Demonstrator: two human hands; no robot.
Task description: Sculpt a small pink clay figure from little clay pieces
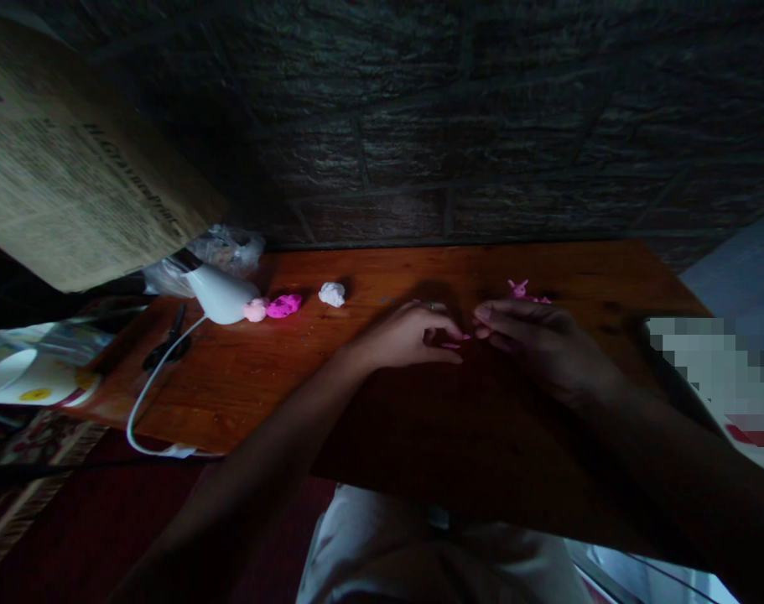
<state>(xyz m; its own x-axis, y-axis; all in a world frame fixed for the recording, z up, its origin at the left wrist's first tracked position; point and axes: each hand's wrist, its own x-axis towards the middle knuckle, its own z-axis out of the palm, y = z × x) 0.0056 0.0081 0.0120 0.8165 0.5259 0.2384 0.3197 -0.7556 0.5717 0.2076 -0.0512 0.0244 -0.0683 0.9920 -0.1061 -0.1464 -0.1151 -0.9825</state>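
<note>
My left hand (pixel 416 331) is just above the wooden table, its fingers loosely bent and the thumb apart from them. Small pink specks show at its fingertips; whether these are bits of modelling clay or nails I cannot tell. Facing it, my right hand (pixel 536 340) has its thumb and fingers pinched together, and whatever is between them is hidden. Behind the right hand lie thin pink clay pieces (pixel 518 289). Farther left on the table sit a white clay lump (pixel 332 294), a bright pink clay lump (pixel 284 305) and a pale pink clay ball (pixel 256 309).
A lamp with a white base (pixel 221 294) and newsprint-patterned shade (pixel 92 168) stands at the left, its white cable (pixel 135 403) looping over the table edge. Scissors (pixel 168 348) lie near it. A clear plastic bag (pixel 231 247), paper cup (pixel 35 377) and stone-patterned wall (pixel 407 126) surround the table (pixel 262 377).
</note>
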